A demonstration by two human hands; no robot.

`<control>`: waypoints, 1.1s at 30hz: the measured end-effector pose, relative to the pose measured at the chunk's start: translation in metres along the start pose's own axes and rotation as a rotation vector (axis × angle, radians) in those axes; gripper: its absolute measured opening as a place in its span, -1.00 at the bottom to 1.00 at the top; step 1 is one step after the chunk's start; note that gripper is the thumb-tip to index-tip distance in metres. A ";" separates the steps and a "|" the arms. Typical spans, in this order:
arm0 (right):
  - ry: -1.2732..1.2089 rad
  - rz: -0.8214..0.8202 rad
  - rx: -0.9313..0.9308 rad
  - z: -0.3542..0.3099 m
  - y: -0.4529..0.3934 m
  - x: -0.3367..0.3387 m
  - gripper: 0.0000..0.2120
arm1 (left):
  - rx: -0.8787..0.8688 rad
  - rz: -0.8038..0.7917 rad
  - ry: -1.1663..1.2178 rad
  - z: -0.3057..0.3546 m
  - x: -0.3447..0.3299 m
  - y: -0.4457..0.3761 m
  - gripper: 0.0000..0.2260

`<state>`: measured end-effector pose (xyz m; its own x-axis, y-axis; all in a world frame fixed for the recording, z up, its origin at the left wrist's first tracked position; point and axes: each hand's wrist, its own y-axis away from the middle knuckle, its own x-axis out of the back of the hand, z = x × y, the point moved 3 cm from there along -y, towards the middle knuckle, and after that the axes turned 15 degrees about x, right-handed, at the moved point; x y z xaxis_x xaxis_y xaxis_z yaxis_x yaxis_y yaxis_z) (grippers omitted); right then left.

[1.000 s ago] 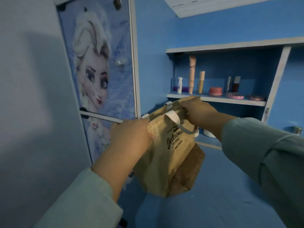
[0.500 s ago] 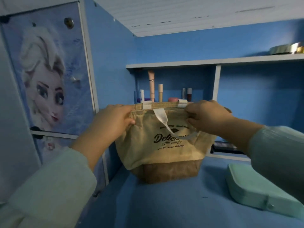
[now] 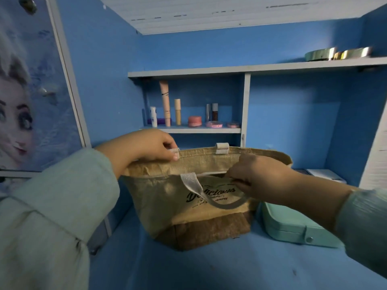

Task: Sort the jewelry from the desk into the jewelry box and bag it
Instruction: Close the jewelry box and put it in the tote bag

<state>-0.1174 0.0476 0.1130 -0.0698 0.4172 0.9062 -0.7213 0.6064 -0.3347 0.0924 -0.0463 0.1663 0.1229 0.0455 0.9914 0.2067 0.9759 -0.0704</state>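
A: Near rim first: right hand [image 3: 258, 177] pinches the bag [image 3: 167, 203] there; it stands on the blue worktop [image 3: 209, 268].
B: Left hand [image 3: 146, 146] grips the far rim; closed mint jewelry box [image 3: 293, 225] just right; cosmetics shelf [image 3: 190, 130] beyond.

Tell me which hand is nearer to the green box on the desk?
Right. The right hand pinches the bag rim just left of the green box; the left hand holds the bag's far side.
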 end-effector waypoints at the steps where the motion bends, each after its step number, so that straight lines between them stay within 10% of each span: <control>1: -0.006 -0.020 0.023 0.000 0.002 -0.002 -0.82 | 0.002 0.019 0.002 0.000 0.000 -0.003 -0.73; 21: -0.097 -0.043 0.038 -0.003 0.003 0.019 -0.93 | -0.004 0.483 0.035 -0.005 0.010 -0.030 -0.85; 33: -0.090 -0.158 -0.004 0.000 0.005 0.017 -0.82 | -0.087 0.351 0.101 -0.004 -0.008 -0.027 -0.89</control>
<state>-0.1225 0.0579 0.1268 -0.0167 0.2543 0.9670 -0.7255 0.6624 -0.1868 0.0897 -0.0734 0.1597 0.2951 0.3482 0.8898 0.2165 0.8827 -0.4172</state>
